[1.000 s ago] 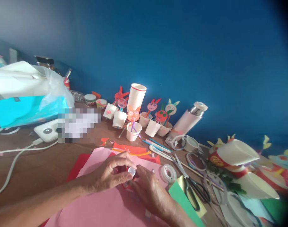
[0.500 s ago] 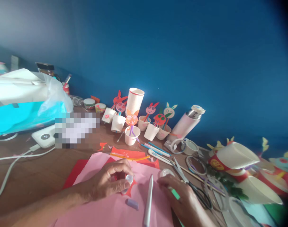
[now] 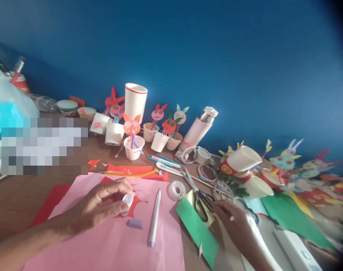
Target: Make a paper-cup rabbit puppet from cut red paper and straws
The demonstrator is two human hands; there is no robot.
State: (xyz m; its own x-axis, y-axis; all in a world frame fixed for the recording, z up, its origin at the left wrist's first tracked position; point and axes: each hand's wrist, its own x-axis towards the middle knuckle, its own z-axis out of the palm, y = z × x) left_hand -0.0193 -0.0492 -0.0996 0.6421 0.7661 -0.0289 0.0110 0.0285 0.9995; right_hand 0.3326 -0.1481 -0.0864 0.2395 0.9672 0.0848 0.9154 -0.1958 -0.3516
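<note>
A small white cap (image 3: pixel 128 200) is held pinched between thumb and fingers of the left hand (image 3: pixel 102 205) over a red cutout (image 3: pixel 139 203) on the pink sheet (image 3: pixel 103 248), while the right hand (image 3: pixel 235 223), loosely open and gripping nothing, is seen just beside the scissors (image 3: pixel 201 206), a white pen (image 3: pixel 154 218) lying between

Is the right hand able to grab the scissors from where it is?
Probably yes. The right hand sits just right of the scissors, fingertips near their dark handles. Nothing lies between them, and the scissors rest uncovered on top of the coloured paper.
</note>
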